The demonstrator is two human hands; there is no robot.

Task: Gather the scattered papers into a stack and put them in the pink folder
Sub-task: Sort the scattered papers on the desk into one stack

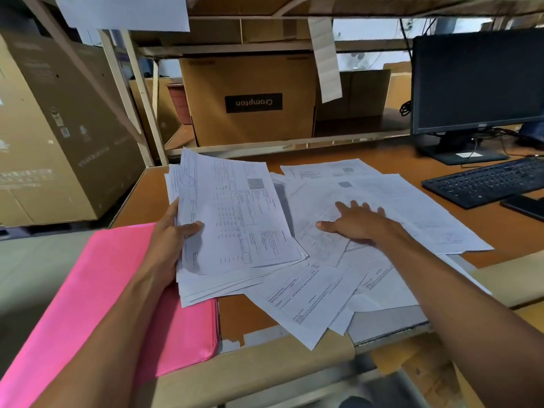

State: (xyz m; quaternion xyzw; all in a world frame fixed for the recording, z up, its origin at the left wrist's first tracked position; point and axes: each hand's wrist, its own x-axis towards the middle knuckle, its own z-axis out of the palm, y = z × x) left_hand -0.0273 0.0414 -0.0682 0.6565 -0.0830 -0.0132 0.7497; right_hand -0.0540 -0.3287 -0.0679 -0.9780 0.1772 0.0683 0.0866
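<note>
- Roughly mid-task: part of the papers is gathered, the rest is loose, nothing is in the folder yet.
- Left hand [166, 242] grips the gathered stack [235, 219] by its left edge, thumb on top and the other fingers hidden underneath.
- Stack's long axis runs away from the person, far end leaning slightly left; edges are ragged, not squared.
- Right hand [357, 222] lies flat on the loose sheets [397, 201], fingers [353, 206] spread wide, holding nothing.
- Loose sheets are fanned over the middle and right of the desk [244, 313], overlapping and pointing every way; some overhang the near edge.
- Pink folder [97, 290] is closed at the near-left corner, partly under the left forearm and the stack, with its long axis diagonal, near-left to far-right.
- Left to do: collect the remaining sheets, square the stack, open the folder, insert the stack.
</note>
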